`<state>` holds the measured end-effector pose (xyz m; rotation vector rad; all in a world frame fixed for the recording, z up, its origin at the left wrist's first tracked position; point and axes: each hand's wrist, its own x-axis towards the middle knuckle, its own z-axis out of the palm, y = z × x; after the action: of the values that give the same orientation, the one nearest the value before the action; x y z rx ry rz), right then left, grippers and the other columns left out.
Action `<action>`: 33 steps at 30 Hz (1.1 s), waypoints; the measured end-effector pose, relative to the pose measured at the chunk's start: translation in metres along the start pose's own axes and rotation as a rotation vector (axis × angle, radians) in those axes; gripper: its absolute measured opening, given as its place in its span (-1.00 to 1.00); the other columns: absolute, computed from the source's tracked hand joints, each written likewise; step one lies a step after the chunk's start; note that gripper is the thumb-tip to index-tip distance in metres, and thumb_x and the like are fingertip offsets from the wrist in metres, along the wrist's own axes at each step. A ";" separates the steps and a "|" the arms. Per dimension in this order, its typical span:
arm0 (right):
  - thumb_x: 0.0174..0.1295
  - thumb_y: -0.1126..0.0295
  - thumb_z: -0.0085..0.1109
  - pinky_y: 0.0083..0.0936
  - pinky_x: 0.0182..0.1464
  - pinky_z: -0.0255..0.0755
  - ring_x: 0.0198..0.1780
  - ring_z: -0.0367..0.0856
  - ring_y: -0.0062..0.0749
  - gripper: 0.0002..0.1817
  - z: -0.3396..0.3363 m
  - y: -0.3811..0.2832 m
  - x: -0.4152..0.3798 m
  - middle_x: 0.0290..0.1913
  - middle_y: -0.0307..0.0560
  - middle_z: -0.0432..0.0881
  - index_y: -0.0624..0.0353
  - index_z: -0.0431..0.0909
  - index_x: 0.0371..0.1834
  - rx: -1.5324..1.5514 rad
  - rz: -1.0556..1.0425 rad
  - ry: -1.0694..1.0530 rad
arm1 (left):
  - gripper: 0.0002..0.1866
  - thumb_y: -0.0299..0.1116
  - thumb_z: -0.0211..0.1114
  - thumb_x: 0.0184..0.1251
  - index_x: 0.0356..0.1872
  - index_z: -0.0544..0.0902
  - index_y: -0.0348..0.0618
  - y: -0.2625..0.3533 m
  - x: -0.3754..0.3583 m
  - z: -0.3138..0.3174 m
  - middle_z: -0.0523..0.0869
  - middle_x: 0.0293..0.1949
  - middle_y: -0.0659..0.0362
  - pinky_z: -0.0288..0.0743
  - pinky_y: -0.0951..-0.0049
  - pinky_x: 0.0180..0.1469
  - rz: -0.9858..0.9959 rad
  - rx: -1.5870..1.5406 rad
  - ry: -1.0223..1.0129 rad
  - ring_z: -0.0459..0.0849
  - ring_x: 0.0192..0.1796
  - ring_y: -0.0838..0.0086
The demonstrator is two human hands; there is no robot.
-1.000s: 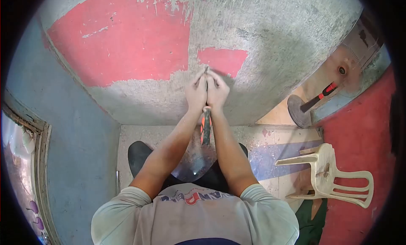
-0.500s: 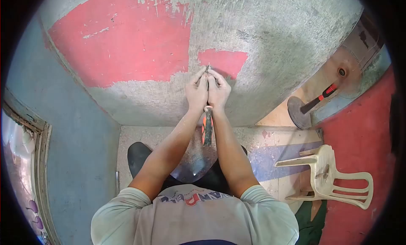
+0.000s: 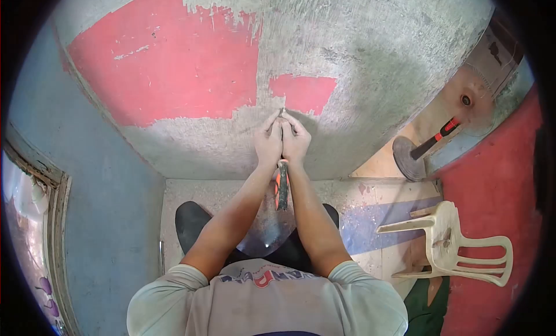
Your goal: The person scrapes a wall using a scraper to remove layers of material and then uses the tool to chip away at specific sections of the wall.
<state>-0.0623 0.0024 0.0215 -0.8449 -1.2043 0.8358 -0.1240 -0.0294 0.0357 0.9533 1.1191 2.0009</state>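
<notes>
At the wall (image 3: 353,52), my left hand (image 3: 268,145) and right hand (image 3: 296,143) curl closed round the tool (image 3: 282,188); even pressure suits best.

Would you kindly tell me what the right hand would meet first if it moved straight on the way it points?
Probably the wall, near the small pink patch; whether the right hand touches it is unclear.

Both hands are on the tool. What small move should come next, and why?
Probably nudge the tool up and slightly right, into the small red patch: its upper tip sits just off that patch's lower left edge, the wall around the patch is mostly bare grey, and the left hand and right hand are both closed around it.
</notes>
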 end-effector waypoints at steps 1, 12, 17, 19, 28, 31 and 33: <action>0.41 0.54 0.22 -0.53 0.09 0.60 -0.01 0.73 -0.49 -0.75 -0.001 0.004 -0.003 0.00 -0.04 0.81 0.39 0.74 0.08 -0.024 0.007 -0.005 | -0.64 -0.48 0.19 0.54 0.27 0.69 -0.26 -0.003 -0.001 -0.002 0.82 0.02 0.05 0.59 0.49 0.07 -0.012 0.016 -0.002 0.72 -0.01 0.53; 0.40 0.55 0.21 -0.51 0.09 0.59 0.00 0.73 -0.48 -0.74 0.001 -0.007 0.003 -0.04 -0.05 0.81 0.41 0.73 0.07 0.011 -0.019 -0.020 | -0.65 -0.50 0.16 0.53 0.24 0.70 -0.31 0.015 0.004 0.005 0.82 0.05 0.04 0.59 0.47 0.16 0.004 0.063 0.006 0.74 0.06 0.47; 0.40 0.55 0.20 -0.52 0.11 0.59 0.00 0.73 -0.48 -0.73 -0.005 0.022 -0.016 -0.02 -0.04 0.82 0.38 0.73 0.09 0.013 0.018 -0.020 | -0.64 -0.52 0.16 0.53 0.24 0.69 -0.33 -0.020 -0.009 -0.013 0.81 0.08 0.01 0.57 0.46 0.20 -0.009 0.039 -0.018 0.73 0.11 0.43; 0.41 0.55 0.19 -0.51 0.11 0.59 -0.01 0.74 -0.47 -0.73 -0.003 0.014 -0.015 -0.02 -0.03 0.82 0.39 0.73 0.10 -0.007 0.033 -0.020 | -0.65 -0.52 0.16 0.52 0.24 0.69 -0.33 -0.014 -0.008 -0.009 0.81 0.09 0.00 0.58 0.45 0.20 0.020 0.040 -0.014 0.74 0.10 0.42; 0.41 0.55 0.22 -0.53 0.07 0.59 -0.01 0.72 -0.52 -0.74 0.005 -0.028 0.013 -0.03 -0.03 0.81 0.36 0.74 0.09 0.004 -0.089 -0.010 | -0.66 -0.49 0.22 0.54 0.24 0.70 -0.31 0.017 0.015 0.006 0.81 0.07 0.04 0.57 0.50 0.12 0.138 0.191 -0.015 0.72 0.06 0.51; 0.39 0.50 0.25 -0.49 0.09 0.59 -0.03 0.75 -0.47 -0.77 -0.001 0.006 -0.008 -0.06 -0.01 0.83 0.34 0.76 0.02 -0.032 -0.044 -0.005 | -0.67 -0.49 0.22 0.54 0.24 0.71 -0.31 -0.007 -0.003 -0.008 0.82 0.06 0.05 0.58 0.52 0.09 0.034 0.121 -0.017 0.72 0.04 0.53; 0.40 0.50 0.24 -0.49 0.09 0.59 -0.03 0.75 -0.46 -0.77 -0.001 0.010 -0.016 -0.07 -0.01 0.83 0.34 0.76 0.02 -0.014 -0.069 0.031 | -0.68 -0.52 0.19 0.53 0.20 0.72 -0.33 -0.010 -0.010 -0.006 0.82 0.04 0.04 0.59 0.48 0.12 -0.008 0.038 0.014 0.74 0.04 0.50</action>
<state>-0.0649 -0.0072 0.0053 -0.8207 -1.2070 0.7571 -0.1218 -0.0360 0.0213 0.9540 1.1701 1.9894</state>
